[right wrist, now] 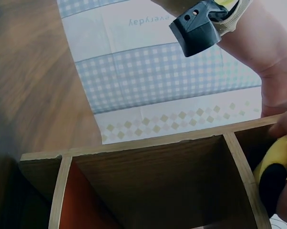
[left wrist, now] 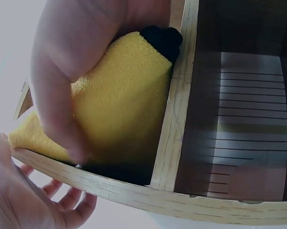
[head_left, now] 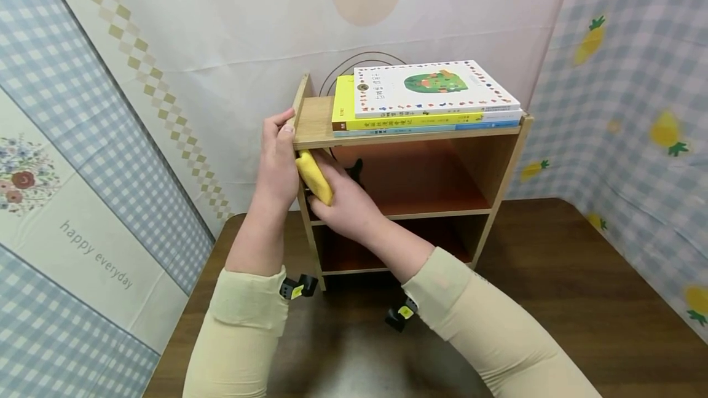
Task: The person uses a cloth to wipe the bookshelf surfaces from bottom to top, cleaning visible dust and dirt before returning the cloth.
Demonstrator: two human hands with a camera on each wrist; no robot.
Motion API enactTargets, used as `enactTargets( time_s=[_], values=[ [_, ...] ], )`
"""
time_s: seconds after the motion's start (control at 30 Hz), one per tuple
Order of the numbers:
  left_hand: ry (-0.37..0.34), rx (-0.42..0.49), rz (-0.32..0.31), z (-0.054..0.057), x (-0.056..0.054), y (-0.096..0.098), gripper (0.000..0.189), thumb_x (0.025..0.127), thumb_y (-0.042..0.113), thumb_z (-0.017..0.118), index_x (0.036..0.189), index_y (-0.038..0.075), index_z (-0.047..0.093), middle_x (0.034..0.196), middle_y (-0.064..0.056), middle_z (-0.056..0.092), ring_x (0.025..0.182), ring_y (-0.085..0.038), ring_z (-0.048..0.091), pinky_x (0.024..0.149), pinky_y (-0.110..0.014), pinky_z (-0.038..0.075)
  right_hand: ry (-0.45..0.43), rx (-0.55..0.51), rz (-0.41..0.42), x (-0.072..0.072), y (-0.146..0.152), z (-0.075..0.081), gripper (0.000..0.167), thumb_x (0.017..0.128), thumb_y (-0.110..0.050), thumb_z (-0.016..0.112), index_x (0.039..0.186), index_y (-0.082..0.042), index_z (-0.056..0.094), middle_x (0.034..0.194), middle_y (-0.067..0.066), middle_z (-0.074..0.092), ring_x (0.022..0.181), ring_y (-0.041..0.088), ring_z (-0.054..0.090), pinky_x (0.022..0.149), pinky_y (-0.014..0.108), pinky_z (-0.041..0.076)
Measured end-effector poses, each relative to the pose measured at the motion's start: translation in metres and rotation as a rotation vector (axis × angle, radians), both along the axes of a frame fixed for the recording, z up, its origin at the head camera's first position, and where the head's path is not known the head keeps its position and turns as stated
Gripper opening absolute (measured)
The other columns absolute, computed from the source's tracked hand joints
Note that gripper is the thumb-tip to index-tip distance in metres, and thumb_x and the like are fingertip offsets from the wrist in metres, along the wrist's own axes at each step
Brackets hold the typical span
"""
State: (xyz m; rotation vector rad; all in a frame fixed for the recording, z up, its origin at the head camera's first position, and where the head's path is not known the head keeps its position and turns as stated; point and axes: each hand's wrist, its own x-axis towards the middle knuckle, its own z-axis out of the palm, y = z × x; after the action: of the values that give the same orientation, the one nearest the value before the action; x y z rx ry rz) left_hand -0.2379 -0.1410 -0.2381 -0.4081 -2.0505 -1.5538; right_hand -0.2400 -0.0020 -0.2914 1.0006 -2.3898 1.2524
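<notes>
A small wooden shelf unit (head_left: 507, 186) stands on the table. My left hand (head_left: 278, 167) holds the upper end of its left side panel (head_left: 301, 103); in the left wrist view its fingers show on the panel's outer side. My right hand (head_left: 350, 201) grips a fuzzy yellow cloth (head_left: 315, 178) with a black part, inside the upper compartment and close to the left panel. Seen from the left wrist, the yellow cloth (left wrist: 127, 95) bulges between that hand's thumb and the shelf boards. In the right wrist view, the cloth (right wrist: 277, 155) is partly cut off at the edge.
Several books (head_left: 431, 91) lie stacked on the top board, a white one uppermost. Reddish-brown shelf boards (head_left: 420, 183) lie below. The brown wooden table (head_left: 558, 275) extends around the unit, with patterned cloth hangings (head_left: 625, 109) behind and at the sides.
</notes>
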Motion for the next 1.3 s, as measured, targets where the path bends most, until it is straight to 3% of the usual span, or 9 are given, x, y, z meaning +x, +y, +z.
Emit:
enactTargets(
  time_s=[0.13,0.23,0.43,0.6,0.8,1.0,1.3],
  values=[
    [0.003,0.000,0.004,0.000,0.000,0.000,0.053,0.099,0.039,0.033,0.142,0.009,0.040,0.149,-0.013,0.036,0.132,-0.021,0.039,0.109,-0.036,0.030,-0.034,0.073,0.027,-0.001,0.002,0.000,0.091,0.085,0.001,0.061,0.160,-0.021,0.014,0.165,-0.001,0.010,0.129,0.020,0.041,0.094,0.037,0.045],
    [0.003,-0.006,0.009,0.000,-0.001,0.000,0.053,0.099,0.040,0.032,0.142,0.009,0.040,0.148,-0.013,0.036,0.133,-0.021,0.039,0.109,-0.037,0.030,-0.051,0.133,0.025,0.000,0.004,0.001,0.099,0.082,0.008,0.060,0.161,-0.023,0.009,0.165,-0.002,0.006,0.126,0.022,0.042,0.090,0.037,0.046],
    [0.002,-0.009,0.013,-0.001,-0.001,0.001,0.053,0.099,0.040,0.032,0.142,0.009,0.040,0.149,-0.013,0.036,0.133,-0.021,0.039,0.109,-0.037,0.029,-0.006,0.264,0.000,0.000,0.010,0.003,0.104,0.080,0.015,0.058,0.161,-0.024,0.005,0.166,-0.001,0.007,0.141,0.021,0.033,0.096,0.037,0.046],
    [-0.014,-0.004,0.008,-0.001,-0.001,0.002,0.053,0.099,0.040,0.032,0.142,0.010,0.039,0.149,-0.013,0.035,0.132,-0.022,0.039,0.109,-0.038,0.030,0.109,0.372,-0.030,0.001,0.014,0.001,0.100,0.079,0.017,0.059,0.160,-0.016,0.011,0.164,0.006,0.018,0.140,0.022,0.036,0.101,0.036,0.045],
    [-0.018,-0.008,0.009,-0.001,-0.001,0.001,0.053,0.100,0.041,0.031,0.143,0.011,0.038,0.150,-0.012,0.034,0.132,-0.022,0.039,0.110,-0.039,0.029,0.216,0.496,-0.061,0.005,0.017,-0.003,0.096,0.080,0.012,0.065,0.159,-0.013,0.017,0.153,0.010,0.039,0.125,0.023,0.050,0.102,0.039,0.045],
    [-0.020,-0.015,0.018,-0.001,0.000,-0.001,0.052,0.100,0.041,0.031,0.143,0.012,0.038,0.150,-0.010,0.034,0.133,-0.020,0.038,0.111,-0.038,0.027,0.250,0.553,-0.064,0.006,0.019,-0.006,0.092,0.081,0.002,0.071,0.157,-0.014,0.023,0.137,0.008,0.052,0.119,0.021,0.054,0.100,0.041,0.046],
    [-0.009,-0.021,0.022,-0.001,-0.001,0.000,0.052,0.101,0.040,0.030,0.142,0.011,0.040,0.149,-0.011,0.037,0.132,-0.020,0.039,0.110,-0.038,0.028,0.301,0.644,-0.113,0.010,0.019,-0.007,0.073,0.086,-0.008,0.070,0.151,-0.010,0.036,0.129,0.006,0.059,0.120,0.021,0.055,0.102,0.044,0.044]
  ],
)
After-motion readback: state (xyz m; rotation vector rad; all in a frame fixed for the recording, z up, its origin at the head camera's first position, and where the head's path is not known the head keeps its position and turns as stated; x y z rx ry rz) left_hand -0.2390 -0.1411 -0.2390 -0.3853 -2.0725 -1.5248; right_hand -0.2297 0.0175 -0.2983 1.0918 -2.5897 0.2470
